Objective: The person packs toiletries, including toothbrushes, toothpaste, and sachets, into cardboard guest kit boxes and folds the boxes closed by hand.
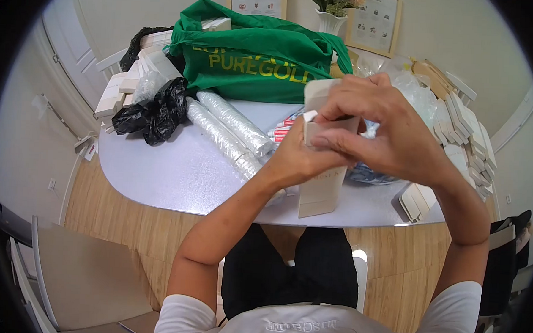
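A slim cream cardboard box [320, 192] stands upright in front of me, near the table's front edge, its top flap raised. My left hand [296, 159] is closed around its upper side. Over the top opening, my right hand [372, 120] is bent, with thumb and fingers pinching at the flaps; its fingertips are partly hidden. Behind the box lie red-and-white toothpaste packs [282, 130] and a clear bag with blue items [370, 176], both partly covered by my hands.
Rolls of bubble wrap [226, 135] and a black plastic bag [156, 111] lie left. A green cloth bag [253, 65] sits at the back. Stacked flat cartons [467, 130] fill the right side; a few more cartons [416, 203] lie near the right front edge.
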`<state>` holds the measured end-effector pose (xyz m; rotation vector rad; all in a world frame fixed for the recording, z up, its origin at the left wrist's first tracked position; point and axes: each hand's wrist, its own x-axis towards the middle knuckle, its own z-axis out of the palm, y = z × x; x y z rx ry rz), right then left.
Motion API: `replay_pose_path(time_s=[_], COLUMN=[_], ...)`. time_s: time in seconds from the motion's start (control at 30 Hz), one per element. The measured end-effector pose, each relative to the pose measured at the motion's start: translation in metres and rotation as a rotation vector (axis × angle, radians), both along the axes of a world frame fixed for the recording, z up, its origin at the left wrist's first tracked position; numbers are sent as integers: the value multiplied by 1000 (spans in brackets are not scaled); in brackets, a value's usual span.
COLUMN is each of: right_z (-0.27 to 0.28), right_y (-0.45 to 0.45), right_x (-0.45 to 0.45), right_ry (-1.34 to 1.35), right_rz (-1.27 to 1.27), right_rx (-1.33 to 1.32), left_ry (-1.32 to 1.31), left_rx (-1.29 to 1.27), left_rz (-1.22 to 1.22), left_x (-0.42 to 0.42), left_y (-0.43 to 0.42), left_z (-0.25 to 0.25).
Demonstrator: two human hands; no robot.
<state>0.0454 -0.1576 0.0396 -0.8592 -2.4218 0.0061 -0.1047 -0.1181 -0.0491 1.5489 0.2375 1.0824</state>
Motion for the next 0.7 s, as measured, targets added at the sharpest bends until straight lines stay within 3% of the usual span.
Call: replay_pose_path(time_s=[0.1,0.13,0.17,0.2,0.27,0.3,0.37,0.47,0.6,0.63,0.7], right_z=[2,5,9,16,33,36,40,5,-55,-59,-68], right_y=[5,6,8,14,30,35,40,64,107,112,124], right_x=[-12,-19,-25,-32,-38,-35,-28,-9,24,29,38], right_ry=[-12,-34,-57,-50,233,236,487,333,-98,-103,-278], right_rz=[7,-7,-21,-28,201,195,99,1,-336,-340,-618], right_rx=[9,230,455,461,527,531,326,-78,-118,-121,-105], left_ry=[-58,-234,-251,-266,-298,-329,-383,-280,-447,-486,-491], left_rx=[-149,-134,-83,-45,29,64,200,187,13,-53,-142], left_rz=[75,19,112,200,389,444,414,484,261,190,128], left_x=[-8,-7,-14,-20,-35,-43,-66,-93,-97,-97,-91], left_y=[-5,-1,2,2,-6,-9,15,35,54,54,51], left_z=[1,1,5,17,47,60,72,77,58,53,50])
